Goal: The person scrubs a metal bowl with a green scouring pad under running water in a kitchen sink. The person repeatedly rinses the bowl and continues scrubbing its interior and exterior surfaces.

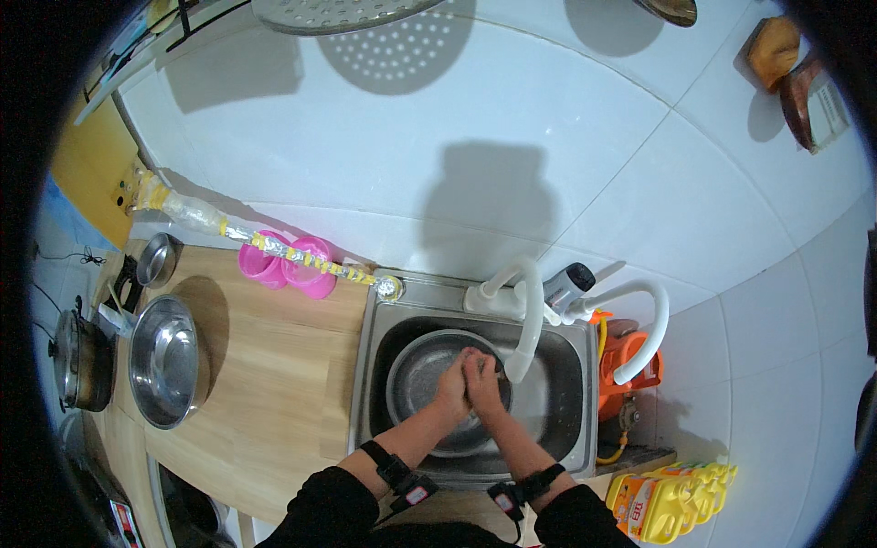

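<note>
My left hand [454, 382] and my right hand [482, 383] are pressed together over a round metal basin [418, 411], which stands in the stainless steel sink [569, 411]. Their fingers are closed around each other; whether something small is between the palms cannot be told. Just right of the fingertips, the spout of a white faucet [527, 342] curves down. Straps with small devices are fastened on both forearms.
Left of the sink, a wooden counter [274, 383] holds a large steel bowl [164, 363], a small metal bowl [157, 260] and pink containers [310, 267]. A second white spout [644, 342] and yellow jugs [658, 507] are at the right.
</note>
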Available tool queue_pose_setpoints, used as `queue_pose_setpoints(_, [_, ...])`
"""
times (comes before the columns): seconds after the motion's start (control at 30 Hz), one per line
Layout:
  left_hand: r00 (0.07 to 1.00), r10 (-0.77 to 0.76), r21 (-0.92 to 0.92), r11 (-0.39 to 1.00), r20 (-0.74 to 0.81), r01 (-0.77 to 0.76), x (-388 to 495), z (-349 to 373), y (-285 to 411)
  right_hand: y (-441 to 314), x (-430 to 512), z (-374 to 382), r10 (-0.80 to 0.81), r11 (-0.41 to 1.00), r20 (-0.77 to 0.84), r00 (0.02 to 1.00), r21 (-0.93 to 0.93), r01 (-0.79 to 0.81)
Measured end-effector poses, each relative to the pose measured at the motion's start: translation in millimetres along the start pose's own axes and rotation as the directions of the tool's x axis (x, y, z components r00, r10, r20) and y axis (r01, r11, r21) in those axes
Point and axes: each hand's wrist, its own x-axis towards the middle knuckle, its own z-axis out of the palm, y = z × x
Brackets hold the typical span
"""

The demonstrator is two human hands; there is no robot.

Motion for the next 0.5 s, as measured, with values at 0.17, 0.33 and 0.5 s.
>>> queue_pose_setpoints(0.17, [0.994, -0.112, -0.038, 0.993, 0.014, 0.113, -7, -4, -11, 12, -9, -7, -0.213, 0.896, 0.015, 0.977, -0.395, 0.202])
queue_pose_setpoints(0.33, [0.986, -0.065, 0.397, 0.918, 0.156, -0.002, -13, 4, -19, 9, 10, -29, -0.024, 0.970, 0.002, 1.000, -0.242, 0.024])
queue_pose_setpoints(0.5, [0.985, -0.170, 0.651, 0.745, -0.029, 0.148, -20, 17, 1, -13, 13, -34, 0.100, 0.934, 0.260, 0.960, 0.309, -0.180])
